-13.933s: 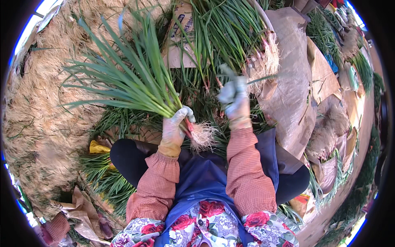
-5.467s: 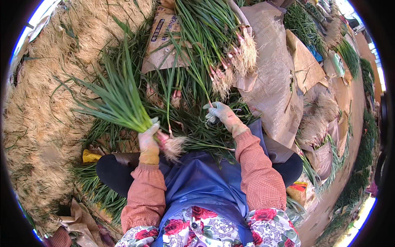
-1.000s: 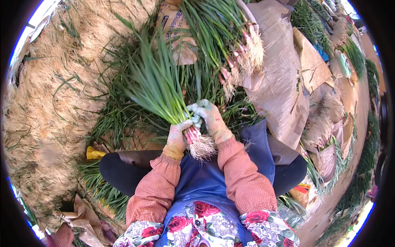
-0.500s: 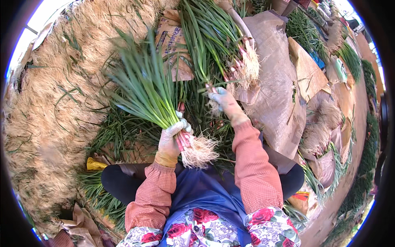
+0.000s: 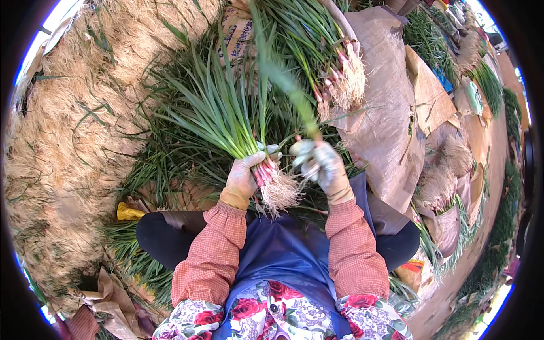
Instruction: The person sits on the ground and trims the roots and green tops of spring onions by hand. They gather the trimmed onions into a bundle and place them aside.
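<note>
Green leaves fan from the bundle (image 5: 226, 122) at the centre of the frame, gripped by the gloved left hand (image 5: 245, 174), whose fingers wrap round the stems just above the roots. Half a second ago the right hand (image 5: 323, 164) was higher, at the lower edge of the pile; now it has come down to the right of the bundle, nearly level with the left hand. Its fingers are curled and pinch the lower end of a green stalk (image 5: 303, 107), blurred by motion, that rises toward the top of the frame. The bundle has stayed in the left hand throughout.

Stems in the bundle pale downward and turn pink and white, ending in a shaggy tuft of cream roots that hangs over the blue apron (image 5: 277, 243).

At upper centre lies the pile of similar plants (image 5: 306, 42), roots pointing right; the blurred stalk passes across its left part. Leaves partly cover a printed sack (image 5: 237, 35) left of it. Brown sheeting (image 5: 385, 90) spreads at upper right, loose dark-green leaves (image 5: 164, 167) lie left of the hands, and dry, straw-coloured fibres (image 5: 68, 141) fill the left side.
</note>
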`<state>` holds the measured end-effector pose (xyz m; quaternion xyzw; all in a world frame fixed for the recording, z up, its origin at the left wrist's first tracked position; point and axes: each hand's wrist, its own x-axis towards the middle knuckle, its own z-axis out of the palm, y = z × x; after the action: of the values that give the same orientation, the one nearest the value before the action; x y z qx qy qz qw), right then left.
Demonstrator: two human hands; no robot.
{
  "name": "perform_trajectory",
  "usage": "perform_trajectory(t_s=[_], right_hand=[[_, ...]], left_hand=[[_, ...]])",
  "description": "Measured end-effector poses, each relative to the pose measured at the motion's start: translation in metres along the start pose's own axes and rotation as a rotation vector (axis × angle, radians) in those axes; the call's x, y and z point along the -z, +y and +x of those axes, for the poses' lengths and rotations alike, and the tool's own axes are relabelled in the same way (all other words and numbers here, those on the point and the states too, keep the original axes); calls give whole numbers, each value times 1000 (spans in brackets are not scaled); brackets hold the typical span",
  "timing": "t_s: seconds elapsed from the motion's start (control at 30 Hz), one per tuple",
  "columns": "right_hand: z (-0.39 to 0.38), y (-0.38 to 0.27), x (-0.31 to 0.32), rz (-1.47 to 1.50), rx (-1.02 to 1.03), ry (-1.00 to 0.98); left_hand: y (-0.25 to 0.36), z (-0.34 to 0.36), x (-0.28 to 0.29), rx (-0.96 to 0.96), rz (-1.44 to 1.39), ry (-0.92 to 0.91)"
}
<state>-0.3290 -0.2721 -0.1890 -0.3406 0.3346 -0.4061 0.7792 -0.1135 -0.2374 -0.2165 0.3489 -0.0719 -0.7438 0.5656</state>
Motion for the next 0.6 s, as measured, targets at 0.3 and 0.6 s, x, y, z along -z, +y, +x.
perform_trajectory(t_s=[0.3,0.6], right_hand=[[59,32,-39,-135,-354,49],[27,38,-25,-435,-234,-15]], left_hand=[[-22,-33,7,-3,119,75],[-38,-16,-1,-137,41,324]])
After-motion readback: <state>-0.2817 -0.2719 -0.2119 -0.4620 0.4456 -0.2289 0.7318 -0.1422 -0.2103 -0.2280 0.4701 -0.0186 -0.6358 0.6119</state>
